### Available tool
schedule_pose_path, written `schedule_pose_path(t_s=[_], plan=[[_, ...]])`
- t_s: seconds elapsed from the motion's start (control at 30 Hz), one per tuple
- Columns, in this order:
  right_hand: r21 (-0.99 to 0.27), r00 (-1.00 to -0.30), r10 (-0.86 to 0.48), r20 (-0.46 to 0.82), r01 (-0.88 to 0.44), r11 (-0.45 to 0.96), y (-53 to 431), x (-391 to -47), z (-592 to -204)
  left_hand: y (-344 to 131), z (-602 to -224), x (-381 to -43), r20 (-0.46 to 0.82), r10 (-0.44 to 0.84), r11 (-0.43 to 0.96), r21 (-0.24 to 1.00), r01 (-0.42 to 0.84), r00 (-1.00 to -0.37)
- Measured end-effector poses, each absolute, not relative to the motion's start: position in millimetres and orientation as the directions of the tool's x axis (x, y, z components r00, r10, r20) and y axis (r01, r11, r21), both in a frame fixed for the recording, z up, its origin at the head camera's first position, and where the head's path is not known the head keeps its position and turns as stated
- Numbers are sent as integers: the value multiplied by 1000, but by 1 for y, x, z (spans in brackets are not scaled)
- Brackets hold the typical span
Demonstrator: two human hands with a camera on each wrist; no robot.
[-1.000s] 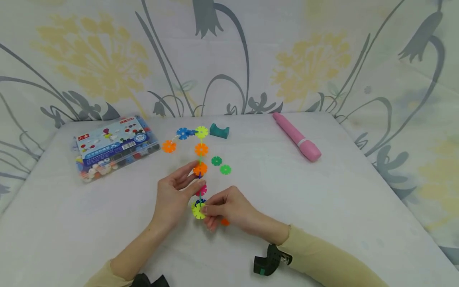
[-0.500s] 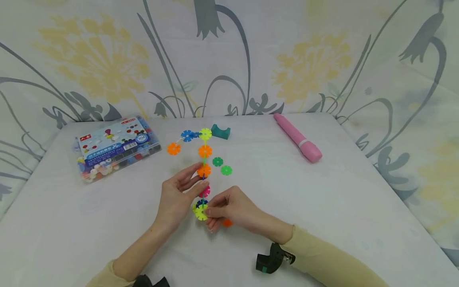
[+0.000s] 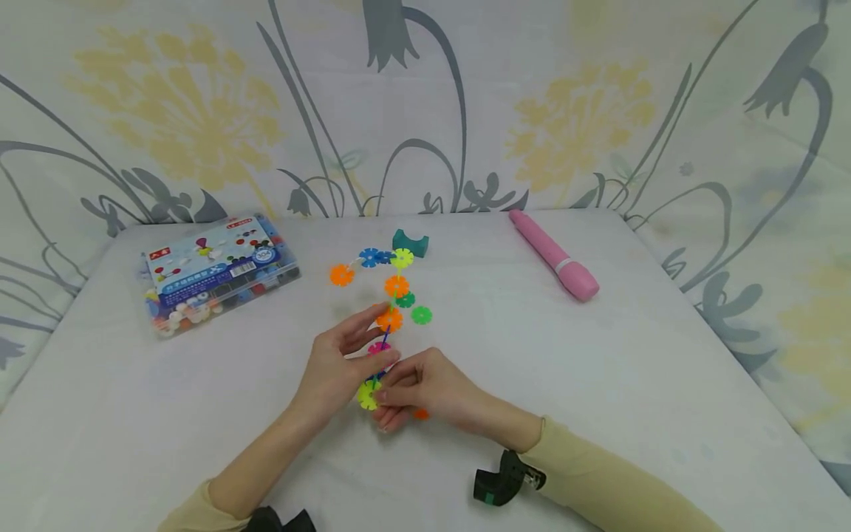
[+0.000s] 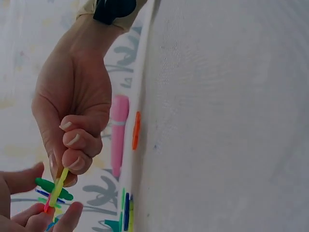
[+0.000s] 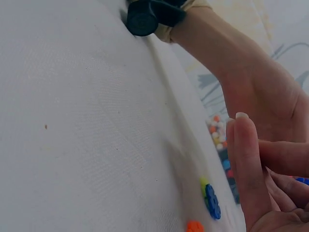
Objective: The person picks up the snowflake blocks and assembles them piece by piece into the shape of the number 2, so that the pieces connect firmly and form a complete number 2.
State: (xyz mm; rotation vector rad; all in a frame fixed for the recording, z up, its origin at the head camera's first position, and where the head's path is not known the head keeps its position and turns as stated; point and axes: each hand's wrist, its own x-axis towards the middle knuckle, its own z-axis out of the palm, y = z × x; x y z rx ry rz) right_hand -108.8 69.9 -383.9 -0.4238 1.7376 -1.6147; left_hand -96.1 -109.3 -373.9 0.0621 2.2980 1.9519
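My left hand holds a chain of interlocking snowflake discs by its middle. Orange discs, a yellow-green disc and blue discs run up the far part, which bends left to an end orange disc. A pink disc shows by my left thumb. At the near end my right hand pinches a yellow disc. In the left wrist view, the yellow disc crosses a green disc between both hands. Their exact joint is partly hidden by fingers.
Loose green discs and an orange disc lie on the white-covered table. At the back left is a clear case of small colourful pieces. A teal notched block and a pink wand-shaped object lie farther back.
The chain's far end has swung to the right and now tilts, overlapping the loose green disc and the teal block in view. My left hand has shifted slightly right; the right hand has barely moved.
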Motion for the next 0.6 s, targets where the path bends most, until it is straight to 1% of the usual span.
schedule_pose_path(t_s=[0.13, 0.2, 0.3, 0.4, 0.5, 0.6], plan=[[-960, -691, -668, -277, 224, 166, 70, -110, -382, -111, -372, -96, -33, 204, 143, 990, -3, -979], [-962, -687, -674, -272, 218, 167, 71, -110, -382, -112, -372, -96, -11, 229, 131, 991, 19, -973], [-964, -677, -686, -267, 193, 185, 72, -113, -382, -113, -373, -97, 14, 238, 121, 992, 44, -971], [-963, -670, -694, -265, 140, 232, 77, -121, -380, -114, -374, -98, 7, 224, 133, 990, 38, -975], [-956, -699, -672, -246, 63, 285, 86, -132, -375, -114, -373, -98, -13, 209, 143, 990, 18, -978], [-953, -761, -614, -211, 21, 301, 95, -141, -368, -113, -372, -98, -29, 204, 146, 989, 1, -979]])
